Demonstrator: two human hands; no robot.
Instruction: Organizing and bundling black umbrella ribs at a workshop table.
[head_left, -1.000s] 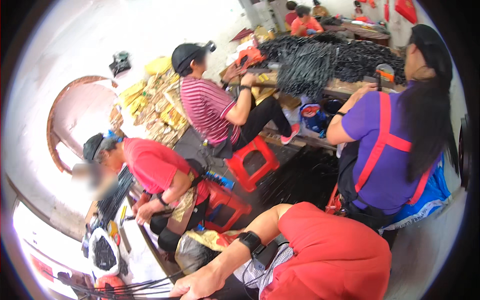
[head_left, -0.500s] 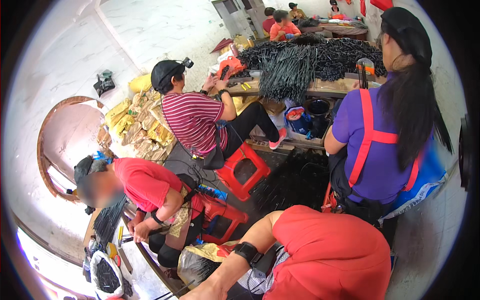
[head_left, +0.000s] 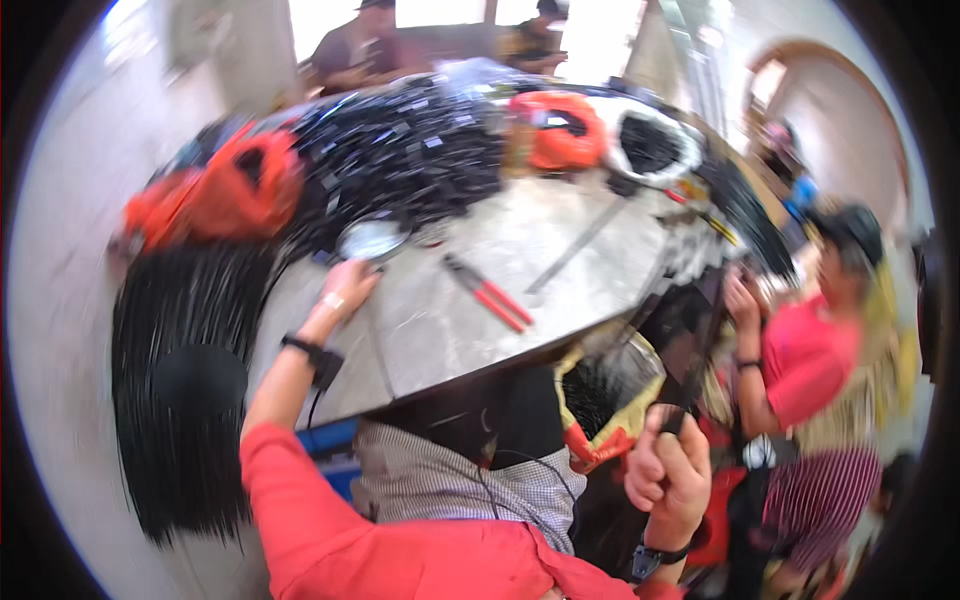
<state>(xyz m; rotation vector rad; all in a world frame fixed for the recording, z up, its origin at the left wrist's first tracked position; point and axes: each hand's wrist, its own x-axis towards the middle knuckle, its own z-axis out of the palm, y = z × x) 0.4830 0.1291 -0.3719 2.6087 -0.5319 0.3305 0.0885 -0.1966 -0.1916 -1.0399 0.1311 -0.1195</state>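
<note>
My left hand (head_left: 348,288) reaches onto the grey-white table (head_left: 430,345), its fingers bent beside a round shiny dish (head_left: 372,238). A small dark bit shows at its fingertips, too blurred to name. Raised at the right, my right hand (head_left: 668,472) is closed around a long, thin black piece (head_left: 700,365) that points up and away; blur hides its exact kind. Red-handled pliers (head_left: 488,293) lie on the table between my hands. A heap of short black parts (head_left: 405,150) covers the far side.
A thick bundle of black rods (head_left: 185,310) hangs over the left edge. Red plastic bags (head_left: 245,185) and a white sack of black parts (head_left: 650,145) stand farther back. A yellow-red sack (head_left: 610,395) is below the table edge. A co-worker in pink (head_left: 825,350) works at right.
My view has swung from the room with co-workers round to the table. My left hand and forearm now show over it, and my right hand appears raised with the black piece.
</note>
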